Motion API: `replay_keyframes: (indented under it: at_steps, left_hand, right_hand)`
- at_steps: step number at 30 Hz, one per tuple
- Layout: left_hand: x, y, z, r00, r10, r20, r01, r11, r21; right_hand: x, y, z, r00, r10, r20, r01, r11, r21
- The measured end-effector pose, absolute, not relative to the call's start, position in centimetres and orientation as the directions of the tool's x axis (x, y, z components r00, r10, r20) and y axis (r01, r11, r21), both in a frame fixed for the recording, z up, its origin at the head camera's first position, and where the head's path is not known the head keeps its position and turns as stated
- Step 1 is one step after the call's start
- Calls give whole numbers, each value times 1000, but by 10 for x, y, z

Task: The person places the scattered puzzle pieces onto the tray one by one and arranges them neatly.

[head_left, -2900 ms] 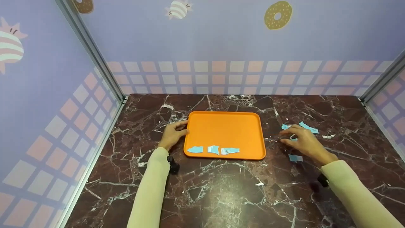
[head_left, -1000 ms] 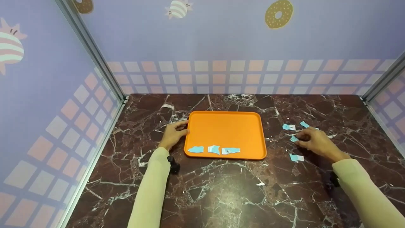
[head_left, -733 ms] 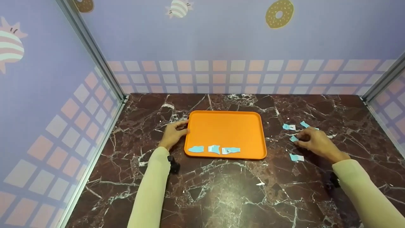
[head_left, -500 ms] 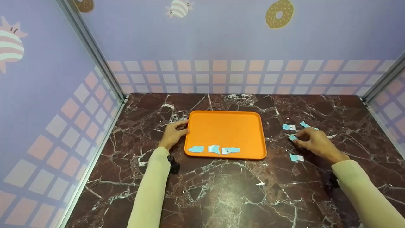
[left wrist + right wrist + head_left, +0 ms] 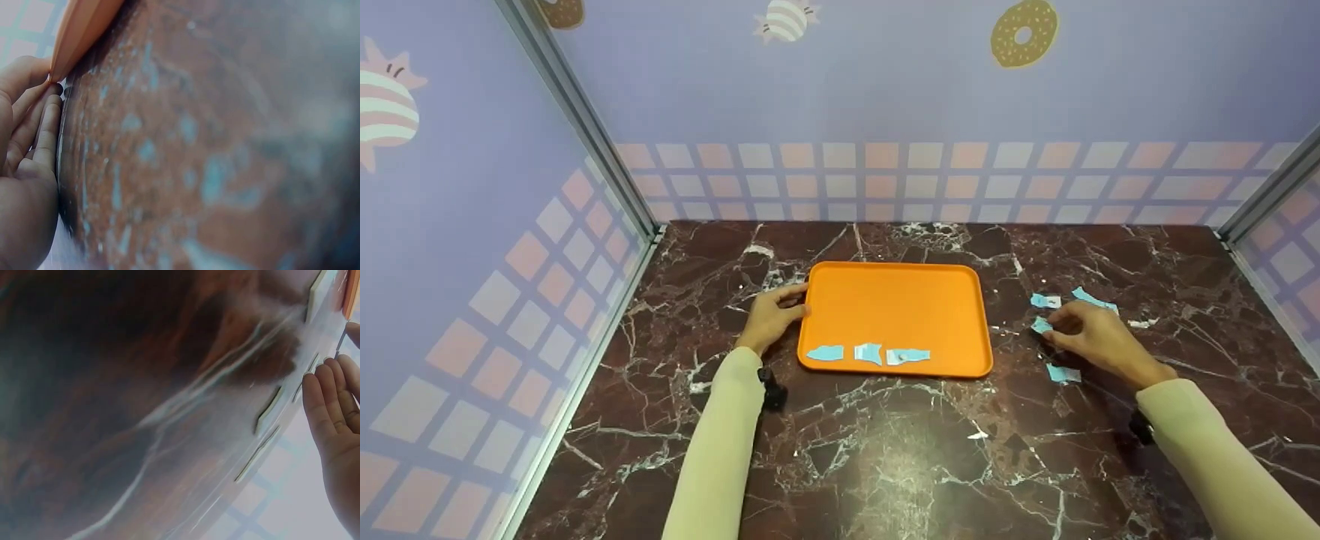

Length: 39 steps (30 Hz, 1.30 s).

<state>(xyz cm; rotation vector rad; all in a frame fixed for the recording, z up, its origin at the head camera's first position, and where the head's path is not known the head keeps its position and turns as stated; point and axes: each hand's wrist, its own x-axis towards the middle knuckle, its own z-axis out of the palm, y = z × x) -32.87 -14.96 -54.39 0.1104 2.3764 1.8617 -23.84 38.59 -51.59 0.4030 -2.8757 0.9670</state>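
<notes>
My left hand [image 5: 769, 319] holds the left edge of an orange tray [image 5: 896, 300]; in the left wrist view the thumb and fingers meet at the tray's rim [image 5: 84, 36]. Three flat, irregular light-blue pieces lie in a row along its near side: a left one [image 5: 826, 352], a middle one [image 5: 868, 353] and a right one [image 5: 908, 356]. To the tray's right, my right hand [image 5: 1095, 334] pinches another flat light-blue piece [image 5: 1041, 325] between thumb and fingertips. The right wrist view shows this held piece [image 5: 341, 343] edge-on, tilted up.
Around the right hand lie more light-blue pieces on the dark marbled table [image 5: 847, 457]: one with a white end [image 5: 1045, 301], a long one [image 5: 1094, 300] partly behind the hand, and one nearer me [image 5: 1063, 373]. Patterned walls [image 5: 840, 90] enclose the back and sides.
My right hand first drew back to the right and took hold of the small light-blue piece, then moved left with it. The left hand and tray have stayed in place.
</notes>
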Motion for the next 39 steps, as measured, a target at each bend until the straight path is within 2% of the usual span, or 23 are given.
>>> replay_keyframes:
  at_steps: [9, 19, 27, 39]
  left_hand:
    - [-328, -149, -543, -991, 124, -53, -22, 238, 971]
    - [-330, -149, -544, -991, 119, -56, -25, 247, 969]
    - [-327, -149, -542, -989, 134, -64, -33, 220, 975]
    - [-329, -148, -544, -991, 127, -51, -19, 237, 971]
  right_hand:
    - [-241, 367, -516, -937, -271, 221, -349, 747, -565]
    - [-244, 346, -512, -911, -330, 245, -412, 734, -541]
    - [-244, 328, -506, -910, -358, 207, -410, 717, -564]
    - [-247, 306, -510, -860, -435, 266, -508, 680, -530]
